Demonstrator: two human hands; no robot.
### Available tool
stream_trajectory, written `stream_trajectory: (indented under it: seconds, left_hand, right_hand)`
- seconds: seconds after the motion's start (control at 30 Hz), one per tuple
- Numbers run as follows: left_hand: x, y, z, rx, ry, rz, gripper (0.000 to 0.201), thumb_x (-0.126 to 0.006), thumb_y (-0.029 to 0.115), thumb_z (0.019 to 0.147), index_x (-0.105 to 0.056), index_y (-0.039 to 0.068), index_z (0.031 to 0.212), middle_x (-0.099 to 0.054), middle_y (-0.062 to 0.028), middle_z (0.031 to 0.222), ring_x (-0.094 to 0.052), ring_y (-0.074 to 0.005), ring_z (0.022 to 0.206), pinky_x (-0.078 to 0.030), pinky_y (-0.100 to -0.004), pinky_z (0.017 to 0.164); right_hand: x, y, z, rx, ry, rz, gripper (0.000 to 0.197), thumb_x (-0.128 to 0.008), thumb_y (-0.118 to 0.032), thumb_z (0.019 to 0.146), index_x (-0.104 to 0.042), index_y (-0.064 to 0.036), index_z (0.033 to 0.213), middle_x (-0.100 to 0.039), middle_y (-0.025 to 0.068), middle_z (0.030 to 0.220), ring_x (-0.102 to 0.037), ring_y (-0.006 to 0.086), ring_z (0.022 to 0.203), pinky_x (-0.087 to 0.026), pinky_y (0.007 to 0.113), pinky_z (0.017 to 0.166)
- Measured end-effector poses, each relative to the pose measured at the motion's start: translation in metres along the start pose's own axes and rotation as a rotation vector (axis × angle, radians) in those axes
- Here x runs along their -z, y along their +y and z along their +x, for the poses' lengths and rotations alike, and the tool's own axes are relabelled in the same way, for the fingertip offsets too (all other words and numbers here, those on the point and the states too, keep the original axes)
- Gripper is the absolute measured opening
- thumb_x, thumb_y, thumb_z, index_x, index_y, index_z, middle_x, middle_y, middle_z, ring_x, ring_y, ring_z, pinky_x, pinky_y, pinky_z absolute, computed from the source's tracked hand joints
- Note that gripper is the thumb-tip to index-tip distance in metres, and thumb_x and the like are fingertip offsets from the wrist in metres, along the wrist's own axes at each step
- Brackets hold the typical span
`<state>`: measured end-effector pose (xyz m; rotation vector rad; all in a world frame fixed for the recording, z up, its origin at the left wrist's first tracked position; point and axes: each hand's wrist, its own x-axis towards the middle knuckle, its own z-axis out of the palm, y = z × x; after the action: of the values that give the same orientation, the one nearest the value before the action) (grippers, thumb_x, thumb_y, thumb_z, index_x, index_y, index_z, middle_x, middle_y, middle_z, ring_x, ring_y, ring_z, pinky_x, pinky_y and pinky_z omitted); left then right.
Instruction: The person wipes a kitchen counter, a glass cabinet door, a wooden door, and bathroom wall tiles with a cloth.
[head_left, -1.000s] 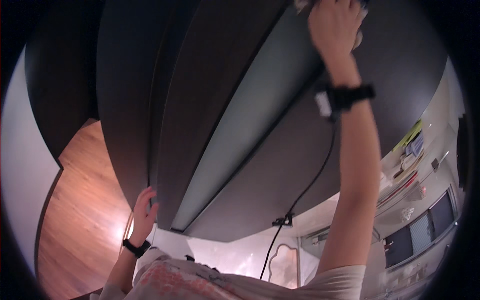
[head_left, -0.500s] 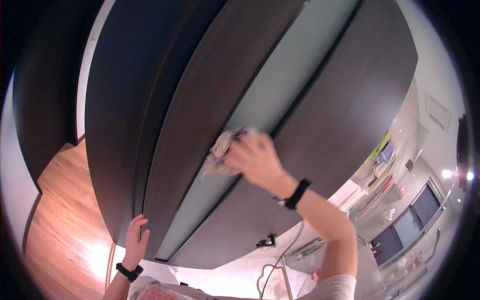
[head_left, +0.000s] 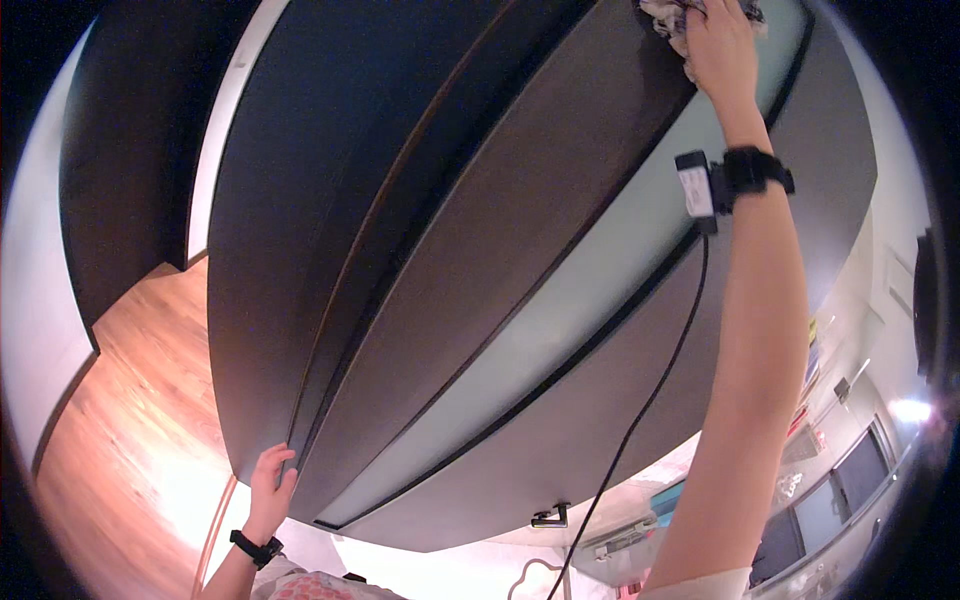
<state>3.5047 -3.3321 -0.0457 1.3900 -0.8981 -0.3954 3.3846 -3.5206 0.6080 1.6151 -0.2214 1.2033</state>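
Observation:
A tall dark brown door (head_left: 450,270) with a long frosted glass strip (head_left: 540,310) fills the middle of the view. My right hand (head_left: 722,50) is stretched far up it, closed on a crumpled greyish cloth (head_left: 668,18) that lies against the panel and the top of the visible glass. Part of the cloth is cut off by the upper rim. Low on the left, my left hand (head_left: 268,490) is at the door's edge, thumb and fingers apart, with no loose object in it. Both wrists wear black bands.
A black lever handle (head_left: 551,516) juts from the door's lower right. From a small box (head_left: 696,185) at my right wrist, a black cable (head_left: 640,410) hangs across the door. Wood flooring (head_left: 130,400) lies left; shelves and a window (head_left: 838,490) stand right.
My right hand has swept the cloth up and to the right along the glass strip, straightening the arm. The left hand has stayed by the door's edge. The view has shifted slightly.

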Motion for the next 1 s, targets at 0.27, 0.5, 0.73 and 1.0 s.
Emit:
stream_trajectory:
  seconds: [0.27, 0.5, 0.73, 1.0]
  left_hand:
    - [0.003, 0.005, 0.011, -0.015, -0.049, 0.065, 0.027, -0.057, 0.002, 0.082, -0.058, 0.007, 0.109, -0.055, -0.0129, 0.122, -0.054, -0.0267, 0.108, -0.045, -0.0334, 0.082]
    - [0.004, 0.025, 0.002, -0.01, -0.039, -0.009, 0.028, -0.056, 0.003, 0.084, -0.057, 0.005, 0.112, -0.052, -0.0125, 0.128, -0.053, -0.0259, 0.11, -0.044, -0.0333, 0.088]
    - [0.045, 0.001, -0.013, 0.103, 0.055, 0.043, 0.027, -0.055, 0.005, 0.087, -0.056, 0.006, 0.114, -0.052, -0.0088, 0.128, -0.051, -0.02, 0.113, -0.045, -0.0309, 0.086]
    - [0.032, -0.007, -0.017, 0.125, 0.001, -0.022, 0.031, -0.051, -0.001, 0.089, -0.054, 0.004, 0.119, -0.051, -0.0078, 0.126, -0.05, -0.0179, 0.115, -0.046, -0.0299, 0.089]
  right_hand:
    - [0.013, -0.131, -0.174, 0.326, -0.156, 0.132, 0.037, -0.053, -0.011, 0.077, -0.06, -0.0107, 0.113, -0.048, 0.0178, 0.132, -0.045, 0.0366, 0.124, -0.042, 0.047, 0.094]
    - [0.038, -0.248, -0.379, 0.867, -0.554, 0.581, 0.029, -0.058, -0.022, 0.077, -0.065, -0.0169, 0.104, -0.053, 0.0002, 0.127, -0.048, 0.0187, 0.119, -0.029, 0.052, 0.11]
    - [0.015, -0.125, -0.224, 0.542, -0.288, 0.472, 0.023, -0.06, -0.018, 0.076, -0.064, -0.0176, 0.099, -0.063, 0.0033, 0.108, -0.059, 0.028, 0.101, -0.048, 0.042, 0.089]
    - [0.069, 0.122, -0.076, -0.174, -0.213, -0.216, 0.031, -0.049, -0.003, 0.084, -0.053, -0.0004, 0.116, -0.053, 0.0224, 0.119, -0.053, 0.0401, 0.106, -0.045, 0.045, 0.087]
